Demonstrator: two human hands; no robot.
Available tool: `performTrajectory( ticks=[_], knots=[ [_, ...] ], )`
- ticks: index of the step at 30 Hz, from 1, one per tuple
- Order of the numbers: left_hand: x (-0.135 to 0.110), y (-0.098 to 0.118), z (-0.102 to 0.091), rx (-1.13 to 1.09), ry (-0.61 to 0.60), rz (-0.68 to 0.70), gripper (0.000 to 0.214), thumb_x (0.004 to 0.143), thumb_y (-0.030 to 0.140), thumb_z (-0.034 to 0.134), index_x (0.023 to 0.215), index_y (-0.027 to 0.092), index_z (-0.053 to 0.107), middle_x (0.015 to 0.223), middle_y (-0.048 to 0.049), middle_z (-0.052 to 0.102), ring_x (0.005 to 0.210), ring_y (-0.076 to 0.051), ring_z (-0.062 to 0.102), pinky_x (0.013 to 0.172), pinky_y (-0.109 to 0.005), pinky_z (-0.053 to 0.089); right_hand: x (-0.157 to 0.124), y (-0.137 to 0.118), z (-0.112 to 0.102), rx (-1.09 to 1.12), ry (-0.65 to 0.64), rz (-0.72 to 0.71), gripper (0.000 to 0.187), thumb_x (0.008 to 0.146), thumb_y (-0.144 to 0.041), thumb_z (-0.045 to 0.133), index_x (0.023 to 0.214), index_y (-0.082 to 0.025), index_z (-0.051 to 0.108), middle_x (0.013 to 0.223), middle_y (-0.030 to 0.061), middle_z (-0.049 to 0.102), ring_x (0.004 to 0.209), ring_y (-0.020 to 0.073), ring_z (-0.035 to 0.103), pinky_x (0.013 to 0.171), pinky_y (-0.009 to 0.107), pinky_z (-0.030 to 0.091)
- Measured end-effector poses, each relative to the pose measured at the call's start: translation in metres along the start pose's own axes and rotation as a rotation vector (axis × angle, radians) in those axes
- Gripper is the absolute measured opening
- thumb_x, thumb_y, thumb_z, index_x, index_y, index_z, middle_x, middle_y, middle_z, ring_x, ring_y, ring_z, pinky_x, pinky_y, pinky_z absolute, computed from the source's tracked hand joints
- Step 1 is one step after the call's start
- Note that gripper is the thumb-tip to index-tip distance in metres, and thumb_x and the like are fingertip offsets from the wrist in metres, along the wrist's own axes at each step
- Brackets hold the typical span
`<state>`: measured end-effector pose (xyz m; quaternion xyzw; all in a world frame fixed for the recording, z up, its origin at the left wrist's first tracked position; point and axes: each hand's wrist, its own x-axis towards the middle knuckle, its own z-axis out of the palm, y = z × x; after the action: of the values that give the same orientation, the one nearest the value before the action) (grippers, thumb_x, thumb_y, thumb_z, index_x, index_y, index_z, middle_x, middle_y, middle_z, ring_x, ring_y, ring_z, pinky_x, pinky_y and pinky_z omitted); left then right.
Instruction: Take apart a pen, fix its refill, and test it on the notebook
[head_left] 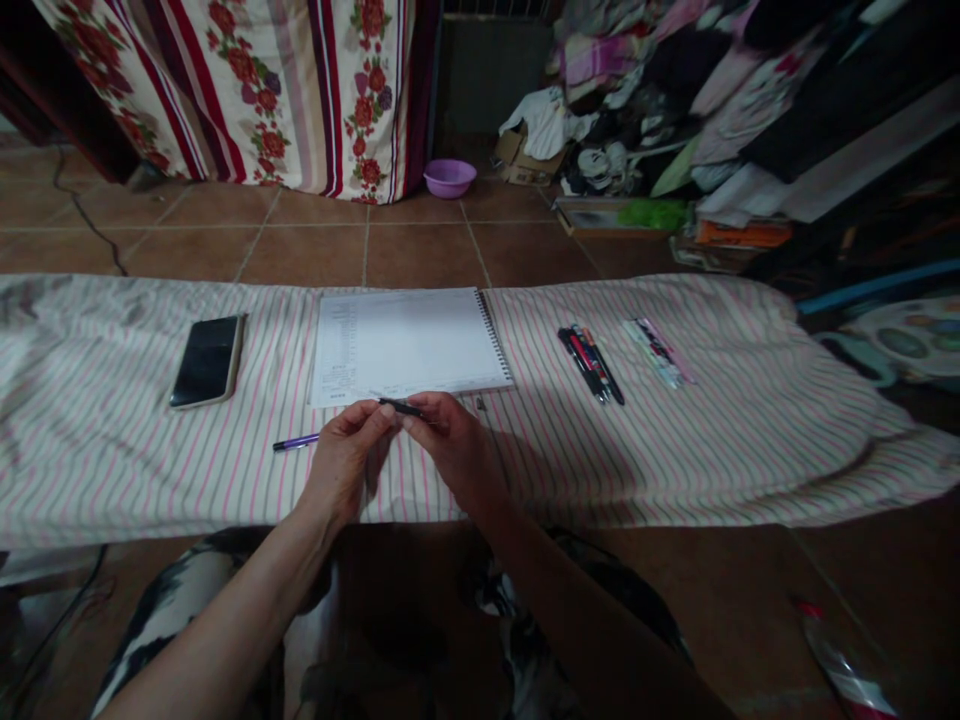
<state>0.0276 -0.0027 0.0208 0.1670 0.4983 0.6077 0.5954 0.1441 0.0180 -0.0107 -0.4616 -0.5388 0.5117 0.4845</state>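
A short, slim black pen (403, 407) is held sideways between my two hands, just in front of a spiral notebook. My left hand (352, 432) pinches its left end with thumb and forefinger. At the other end, my right hand (448, 432) has its fingers closed on the pen. The open notebook (420, 340) shows a blank white page with print along its left side. Left of my left hand lies a purple pen (296, 442), partly hidden by the hand. A tiny dark piece (481, 404) rests right of my right hand, too small to name.
The striped cloth (712, 430) covers a long low surface. On it are a phone (207, 362) at left, several dark pens (590, 363) and some light-coloured pens (658, 352) at right. Beyond are a purple basin (450, 178) and heaped clothes. A bottle (844, 655) lies lower right.
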Motion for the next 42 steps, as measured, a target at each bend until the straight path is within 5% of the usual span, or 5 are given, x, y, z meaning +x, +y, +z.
performTrajectory(
  ticks=[16,22,29,36,42],
  knots=[
    [-0.002,-0.011,0.004,-0.128,-0.045,-0.077,0.033,0.046,0.022,0.089,0.072,0.014,0.071,0.078,-0.003,0.072,0.074,-0.011,0.064,0.072,-0.021,0.051,-0.001,-0.004,0.01,0.619,0.047,0.325,0.016,0.071,-0.034,0.067,0.083,-0.025,0.062,0.079,0.0015,0.067,0.075,0.0167,0.065,0.07,0.03,0.054],
    [-0.018,-0.018,-0.002,0.162,-0.101,-0.103,0.029,0.062,0.033,0.081,0.075,0.012,0.065,0.068,-0.0014,0.067,0.051,-0.005,0.05,0.051,-0.018,0.04,-0.003,-0.013,-0.004,0.485,0.145,0.319,0.015,0.075,-0.037,0.065,0.085,-0.027,0.067,0.087,0.002,0.067,0.08,0.0158,0.061,0.062,0.027,0.048],
    [-0.025,-0.02,-0.012,0.578,-0.411,-0.15,0.036,0.078,0.051,0.061,0.079,0.015,0.056,0.068,-0.0036,0.063,0.049,-0.009,0.043,0.044,-0.021,0.033,0.0,-0.026,-0.012,0.451,0.265,0.254,0.023,0.07,-0.033,0.069,0.089,-0.021,0.065,0.094,0.0028,0.069,0.075,0.011,0.055,0.059,0.021,0.041],
    [-0.028,-0.024,-0.014,1.015,-0.568,0.26,0.016,0.086,0.024,0.05,0.074,0.017,0.057,0.071,-0.0008,0.056,0.065,-0.012,0.05,0.06,-0.024,0.039,0.003,-0.018,-0.015,0.248,0.227,0.014,0.019,0.075,-0.029,0.067,0.093,-0.023,0.066,0.087,-0.0012,0.07,0.067,0.0088,0.055,0.056,0.022,0.041],
    [-0.029,-0.023,-0.015,1.108,-0.651,0.408,0.017,0.088,0.016,0.046,0.076,0.018,0.058,0.079,-0.0023,0.06,0.073,-0.013,0.056,0.067,-0.024,0.043,0.001,-0.02,-0.013,0.09,0.201,-0.013,0.018,0.076,-0.029,0.066,0.094,-0.024,0.067,0.093,0.0011,0.072,0.081,0.0134,0.064,0.06,0.024,0.046]
  ],
)
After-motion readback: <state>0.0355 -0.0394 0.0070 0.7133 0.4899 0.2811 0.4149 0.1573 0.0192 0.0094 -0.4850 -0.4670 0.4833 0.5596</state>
